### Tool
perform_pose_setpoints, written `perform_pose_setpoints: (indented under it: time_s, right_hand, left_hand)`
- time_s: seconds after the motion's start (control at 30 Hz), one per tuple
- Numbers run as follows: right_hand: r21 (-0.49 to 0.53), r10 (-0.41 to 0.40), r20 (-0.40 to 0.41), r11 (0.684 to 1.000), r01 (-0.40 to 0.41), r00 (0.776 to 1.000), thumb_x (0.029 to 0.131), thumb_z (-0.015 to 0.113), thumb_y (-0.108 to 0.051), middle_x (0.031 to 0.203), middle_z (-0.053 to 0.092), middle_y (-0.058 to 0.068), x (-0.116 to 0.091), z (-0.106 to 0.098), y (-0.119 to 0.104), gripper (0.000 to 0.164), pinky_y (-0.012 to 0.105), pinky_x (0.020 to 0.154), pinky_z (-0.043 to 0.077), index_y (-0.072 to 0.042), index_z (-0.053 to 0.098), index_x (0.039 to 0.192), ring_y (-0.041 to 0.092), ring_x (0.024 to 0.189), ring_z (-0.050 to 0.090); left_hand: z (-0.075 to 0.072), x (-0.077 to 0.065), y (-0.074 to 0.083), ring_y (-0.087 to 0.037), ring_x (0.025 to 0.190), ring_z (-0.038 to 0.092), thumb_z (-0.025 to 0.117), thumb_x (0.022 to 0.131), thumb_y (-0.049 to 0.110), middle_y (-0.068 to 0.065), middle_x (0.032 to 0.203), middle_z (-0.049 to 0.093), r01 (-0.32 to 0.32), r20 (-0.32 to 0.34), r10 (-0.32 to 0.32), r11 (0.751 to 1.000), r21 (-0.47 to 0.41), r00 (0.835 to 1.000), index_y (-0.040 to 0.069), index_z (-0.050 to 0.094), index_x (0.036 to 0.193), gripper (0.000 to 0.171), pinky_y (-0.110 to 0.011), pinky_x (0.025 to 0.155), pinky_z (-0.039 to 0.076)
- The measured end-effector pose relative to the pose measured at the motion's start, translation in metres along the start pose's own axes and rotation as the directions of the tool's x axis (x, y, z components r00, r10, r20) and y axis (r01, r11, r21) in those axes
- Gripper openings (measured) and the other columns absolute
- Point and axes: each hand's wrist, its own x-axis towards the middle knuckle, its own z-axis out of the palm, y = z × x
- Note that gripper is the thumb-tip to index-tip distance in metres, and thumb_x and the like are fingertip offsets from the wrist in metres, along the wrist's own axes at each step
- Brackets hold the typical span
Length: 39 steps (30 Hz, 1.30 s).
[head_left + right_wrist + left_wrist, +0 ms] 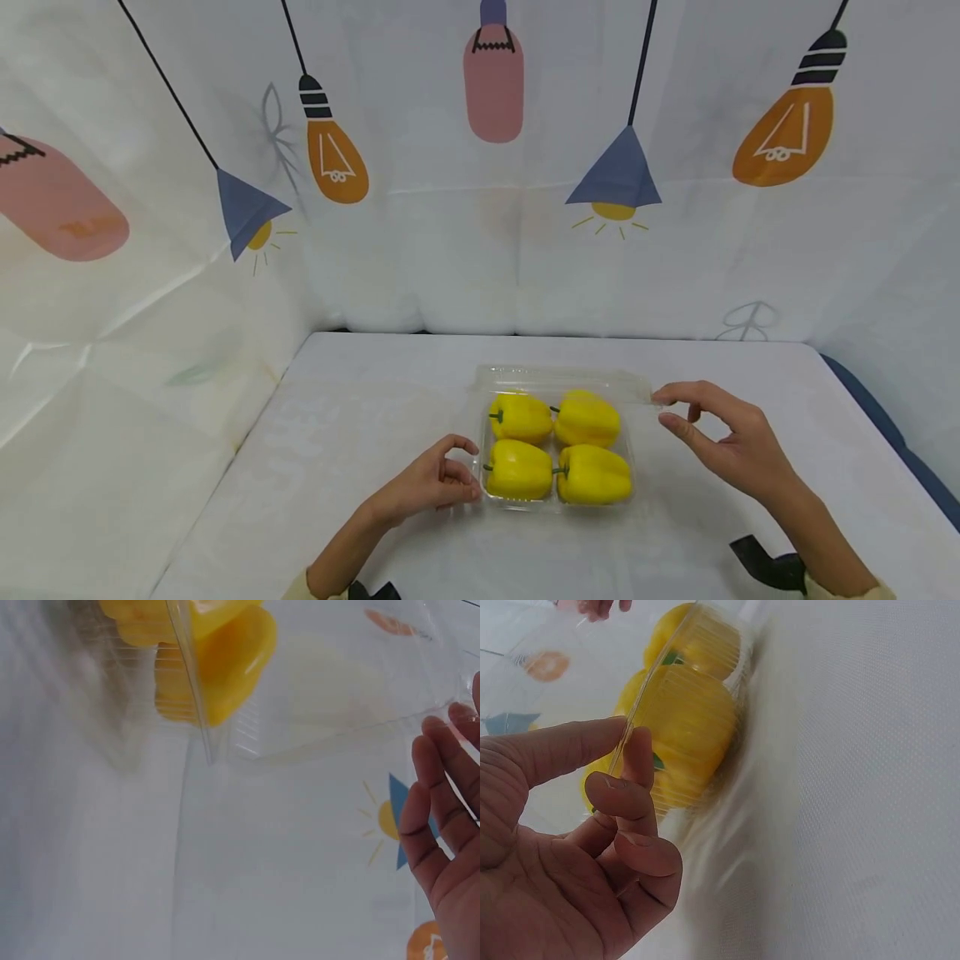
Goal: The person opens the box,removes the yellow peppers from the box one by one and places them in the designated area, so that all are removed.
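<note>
A clear plastic clamshell box (557,507) holds several yellow bell peppers (595,477) with green stems, set in two rows. Its hinged lid (566,380) stands raised at the far side and is see-through. My left hand (426,481) grips the box's left rim; in the left wrist view its thumb and fingers (637,754) pinch the thin plastic edge. At the lid's right corner, my right hand (733,437) holds the edge between thumb and fingertips. The right wrist view has those fingers at the margin of the lid (330,690), its thumb partly out of frame.
The box stands on a white-covered table (360,392). A white curtain (420,258) printed with lamps and bulbs hangs behind and to the left. Something dark blue (885,417) shows beyond the table's right edge. Black straps (768,565) are on both wrists.
</note>
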Motion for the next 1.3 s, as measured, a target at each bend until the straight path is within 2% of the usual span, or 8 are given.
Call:
perform_pose_setpoints:
  time_s: [0.17,0.37,0.57,0.83,1.0,1.13,1.3]
  right_hand:
    - [-0.064,0.097,0.011,0.993,-0.096,0.995,0.073,0.082,0.009,0.113,0.067,-0.002,0.005,0.001,0.0,0.059,0.012,0.077,0.042,-0.014,0.065,0.125,0.003,0.089,0.052]
    - [-0.038,0.167,0.065,0.986,-0.165,0.984,0.078,0.08,0.004,0.124,0.062,-0.001,0.009,0.003,0.003,0.074,0.011,0.084,0.042,-0.017,0.051,0.143,0.002,0.106,0.052]
    - [-0.031,0.249,0.143,0.969,-0.247,0.958,0.084,0.078,-0.005,0.128,0.058,0.001,0.01,0.006,0.007,0.083,0.01,0.086,0.041,-0.023,0.036,0.153,0.001,0.11,0.049]
    - [-0.004,0.218,0.167,0.975,-0.221,0.961,0.085,0.076,-0.003,0.136,0.054,0.006,0.016,0.01,0.015,0.089,0.01,0.087,0.042,-0.022,0.025,0.156,-0.002,0.116,0.047]
    - [0.021,0.239,0.184,0.969,-0.247,0.953,0.086,0.076,-0.004,0.139,0.052,0.009,0.021,0.012,0.023,0.09,0.012,0.086,0.044,-0.023,0.023,0.157,-0.005,0.119,0.045]
    - [0.048,0.248,0.196,0.964,-0.262,0.949,0.086,0.076,-0.004,0.14,0.051,0.01,0.025,0.014,0.028,0.093,0.013,0.085,0.046,-0.024,0.02,0.158,0.0,0.118,0.049]
    - [0.108,0.258,0.215,0.952,-0.286,0.942,0.088,0.074,-0.004,0.144,0.047,0.011,0.03,0.018,0.033,0.099,0.016,0.086,0.047,-0.027,0.009,0.159,0.018,0.122,0.052]
  left_hand:
    - [0.0,0.0,-0.001,-0.015,0.067,0.053,0.071,0.091,0.011,-0.009,0.092,0.07,-0.003,-0.001,0.003,1.0,0.01,1.0,0.002,0.04,0.132,0.052,-0.022,0.055,0.041]
    - [-0.001,0.002,-0.002,-0.016,0.067,0.052,0.071,0.091,0.011,-0.009,0.091,0.07,-0.013,0.007,0.012,1.0,0.013,1.0,0.001,0.039,0.133,0.054,-0.023,0.054,0.04]
    - [-0.002,0.002,-0.003,-0.016,0.066,0.051,0.071,0.091,0.011,-0.01,0.091,0.07,-0.016,0.019,0.015,1.0,0.014,1.0,0.001,0.039,0.133,0.054,-0.022,0.054,0.04]
    - [-0.001,0.002,-0.003,-0.015,0.064,0.05,0.071,0.091,0.011,-0.011,0.091,0.071,-0.02,0.013,0.02,0.999,0.026,1.0,0.002,0.04,0.132,0.052,-0.022,0.053,0.039]
    - [-0.001,0.004,-0.004,-0.016,0.064,0.051,0.071,0.091,0.011,-0.01,0.091,0.071,-0.013,0.007,0.013,1.0,0.029,1.0,0.003,0.041,0.132,0.052,-0.023,0.054,0.04]
    - [-0.001,0.004,-0.005,-0.017,0.065,0.052,0.071,0.091,0.011,-0.01,0.092,0.071,-0.01,0.005,0.01,1.0,0.021,1.0,0.003,0.041,0.132,0.052,-0.023,0.054,0.04]
    - [-0.002,0.004,-0.005,-0.015,0.065,0.051,0.072,0.091,0.013,-0.01,0.091,0.071,-0.007,0.007,0.007,1.0,0.023,1.0,0.003,0.041,0.131,0.052,-0.022,0.055,0.04]
